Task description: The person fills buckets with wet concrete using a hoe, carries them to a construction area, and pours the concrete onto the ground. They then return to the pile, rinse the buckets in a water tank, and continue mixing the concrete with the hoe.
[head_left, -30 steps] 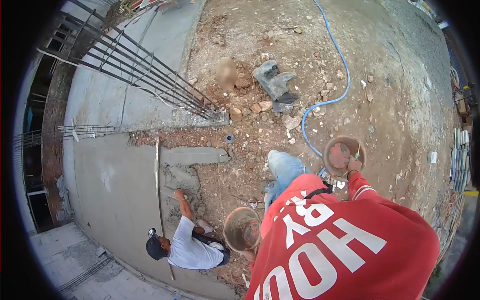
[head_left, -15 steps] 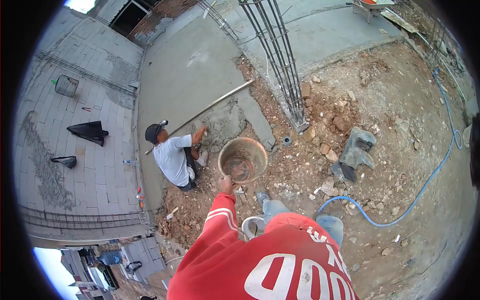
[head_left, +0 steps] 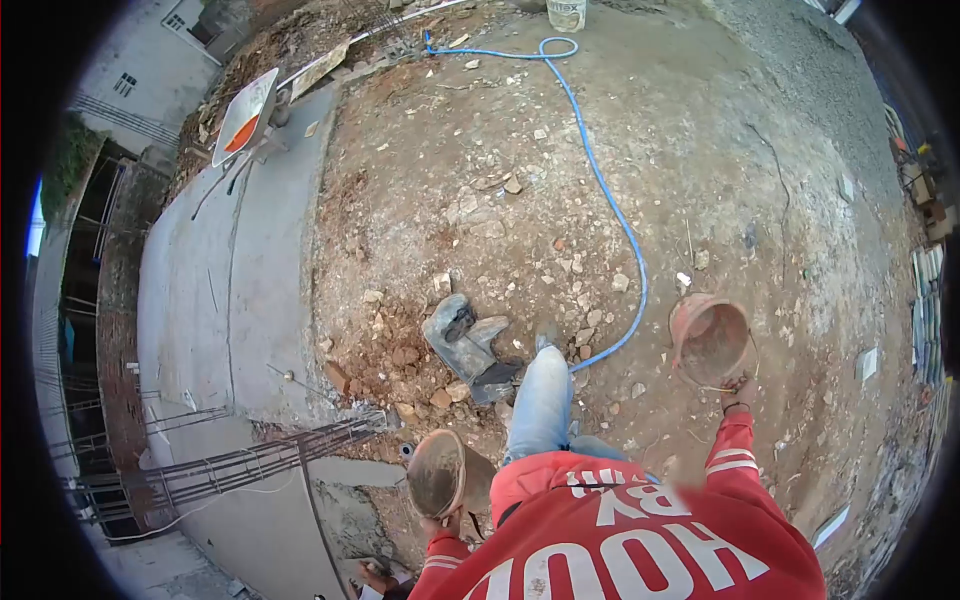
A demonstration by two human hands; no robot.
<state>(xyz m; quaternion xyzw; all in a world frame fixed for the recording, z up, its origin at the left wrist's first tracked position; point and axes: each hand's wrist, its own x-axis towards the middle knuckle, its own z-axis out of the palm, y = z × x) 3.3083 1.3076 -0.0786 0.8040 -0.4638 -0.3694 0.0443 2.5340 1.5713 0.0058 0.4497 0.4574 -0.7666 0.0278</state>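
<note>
My left hand [head_left: 441, 524] is closed on the lower edge of a worn, cement-stained bucket [head_left: 478, 478]. That bucket is tipped, its dirty mouth facing left, close beside my body. Out to the right, my right hand [head_left: 737, 392] is closed at the near edge of a second bucket [head_left: 690, 335], reddish and dusty, with a thin wire handle. The bucket's mouth shows a dirty inside without any visible load. A pair of grey rubber boots [head_left: 465, 345] lies on the dirt ahead of my leg.
A blue hose [head_left: 610, 190] curves across the stony ground. Rebar columns [head_left: 230, 460] lie across the lower left view, near wet concrete. A wheelbarrow [head_left: 250, 110] stands on the slab at upper left. Part of another person's hand [head_left: 375, 575] shows at the bottom edge.
My view has swung to the right, away from the crouching person. The left hand's bucket now sits lower and nearer my body. My right hand and its bucket have come into view.
</note>
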